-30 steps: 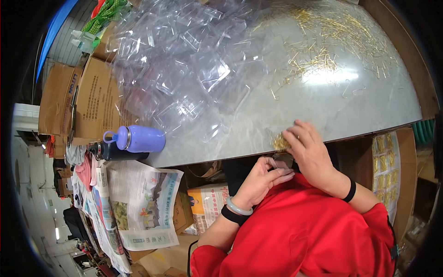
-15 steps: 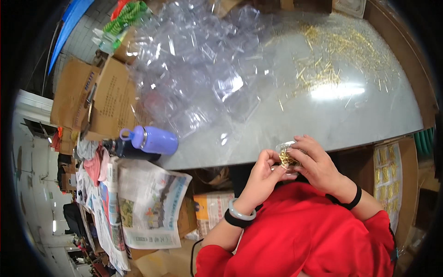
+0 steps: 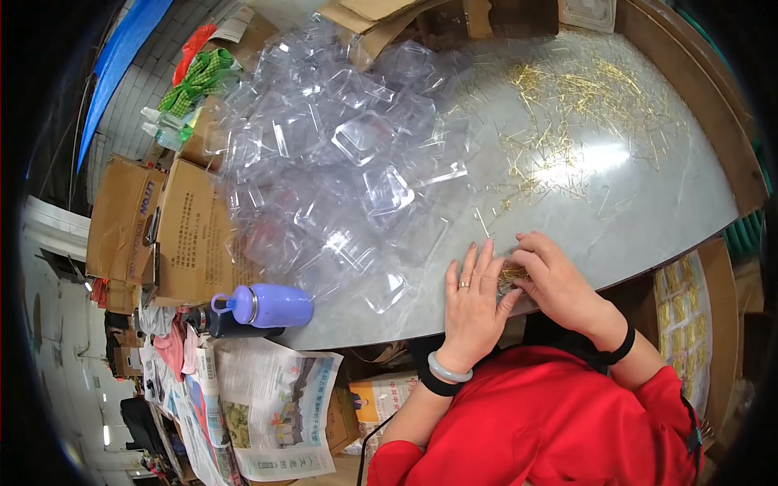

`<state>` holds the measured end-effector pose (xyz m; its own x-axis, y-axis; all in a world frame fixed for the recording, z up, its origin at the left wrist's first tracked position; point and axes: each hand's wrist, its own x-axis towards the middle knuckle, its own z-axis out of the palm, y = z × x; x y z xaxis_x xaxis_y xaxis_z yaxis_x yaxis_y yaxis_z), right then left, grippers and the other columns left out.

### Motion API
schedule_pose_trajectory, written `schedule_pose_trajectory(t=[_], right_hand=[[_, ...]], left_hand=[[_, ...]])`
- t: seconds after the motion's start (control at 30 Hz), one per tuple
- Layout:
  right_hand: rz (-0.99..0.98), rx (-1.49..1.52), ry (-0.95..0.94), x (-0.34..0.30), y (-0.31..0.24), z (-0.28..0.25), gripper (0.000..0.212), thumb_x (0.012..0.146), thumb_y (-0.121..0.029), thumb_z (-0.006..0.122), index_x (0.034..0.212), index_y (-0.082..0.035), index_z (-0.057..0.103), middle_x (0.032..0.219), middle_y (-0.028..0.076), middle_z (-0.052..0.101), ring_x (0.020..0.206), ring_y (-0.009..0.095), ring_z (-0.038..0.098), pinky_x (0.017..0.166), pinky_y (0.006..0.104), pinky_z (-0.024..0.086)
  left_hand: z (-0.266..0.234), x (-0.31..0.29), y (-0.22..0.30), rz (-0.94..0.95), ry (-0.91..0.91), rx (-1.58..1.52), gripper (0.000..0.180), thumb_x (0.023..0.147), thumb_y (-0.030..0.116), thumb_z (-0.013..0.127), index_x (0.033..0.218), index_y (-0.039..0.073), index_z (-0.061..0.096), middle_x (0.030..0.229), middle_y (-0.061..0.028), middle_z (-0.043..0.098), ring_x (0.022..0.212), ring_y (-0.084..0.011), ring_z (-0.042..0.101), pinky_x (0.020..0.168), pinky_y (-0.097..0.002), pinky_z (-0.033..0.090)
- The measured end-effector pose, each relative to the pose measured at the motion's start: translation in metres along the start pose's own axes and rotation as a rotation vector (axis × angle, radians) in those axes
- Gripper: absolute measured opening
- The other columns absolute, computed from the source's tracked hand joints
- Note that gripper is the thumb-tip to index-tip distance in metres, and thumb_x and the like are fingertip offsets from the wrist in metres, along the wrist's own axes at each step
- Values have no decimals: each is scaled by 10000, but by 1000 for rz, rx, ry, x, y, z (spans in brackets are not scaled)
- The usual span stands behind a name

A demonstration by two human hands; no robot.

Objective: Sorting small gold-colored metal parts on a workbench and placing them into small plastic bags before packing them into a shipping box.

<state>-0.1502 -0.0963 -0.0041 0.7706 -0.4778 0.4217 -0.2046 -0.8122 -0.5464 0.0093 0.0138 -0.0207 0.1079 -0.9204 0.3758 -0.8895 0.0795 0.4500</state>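
The head camera looked down on both hands at the near edge of the counter (image 3: 648,211). The left hand (image 3: 474,296) lay flat with its fingers spread and pressed on the grey top, a ring on one finger and a pale bangle at the wrist. The right hand (image 3: 559,283) was curled, its fingertips bent down and closed over a small bundle of gold pins (image 3: 512,275) that sat between the two hands, touching both. The bundle lay just right of the left hand's fingertips and under the right hand's fingers, so the right hand was the nearer one and had the hold. How the bundle's long axis ran I could not tell; most of it was hidden under the fingers, and whether a clear case lay beneath it was too blurred to say.

Farther off and to the right, loose gold pins (image 3: 583,113) were strewn across the counter under a bright glare. To the far left rose a heap of clear plastic cases (image 3: 340,154). At the near left edge lay a purple bottle (image 3: 267,305) on its side, beside cardboard boxes (image 3: 182,235), with newspaper (image 3: 275,405) below. The red sleeves (image 3: 551,429) filled the near edge.
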Motion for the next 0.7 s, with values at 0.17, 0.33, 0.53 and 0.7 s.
schedule_pose_trajectory(t=[0.17, 0.33, 0.53, 0.7], right_hand=[[41, 249, 9, 2, 3, -7, 599, 799, 61, 680, 1355, -3, 466, 1357, 236, 512, 1256, 446, 524, 1029, 464, 495], [-42, 423, -91, 11, 4, -16, 730, 746, 81, 562, 1455, 6, 399, 1388, 226, 503, 1299, 411, 512, 1085, 449, 450], [143, 628, -22, 6, 15, -34, 748, 755, 48, 477, 1496, -12, 393, 1432, 208, 504, 1376, 359, 471, 1208, 431, 308], [165, 11, 210, -22, 10, -17, 527, 872, -5, 642, 1384, -17, 520, 1257, 198, 612, 1197, 387, 570, 1090, 444, 418]], left_hand=[[2, -3, -1, 19, 2, -80, 627, 992, 274, 650, 1504, 12, 401, 1511, -180, 496, 1442, -395, 410, 1185, -574, 250], [6, -5, -4, -1, 38, -185, 673, 952, 206, 685, 1505, -27, 380, 1494, -219, 458, 1390, -414, 433, 1154, -533, 336], [-11, 13, 4, 47, -73, -79, 670, 965, 178, 669, 1517, -47, 363, 1495, -220, 423, 1355, -428, 417, 1154, -529, 320], [-7, 16, -2, 112, -102, -37, 575, 986, 145, 603, 1490, -43, 400, 1528, -225, 395, 1415, -435, 369, 1193, -549, 280]])
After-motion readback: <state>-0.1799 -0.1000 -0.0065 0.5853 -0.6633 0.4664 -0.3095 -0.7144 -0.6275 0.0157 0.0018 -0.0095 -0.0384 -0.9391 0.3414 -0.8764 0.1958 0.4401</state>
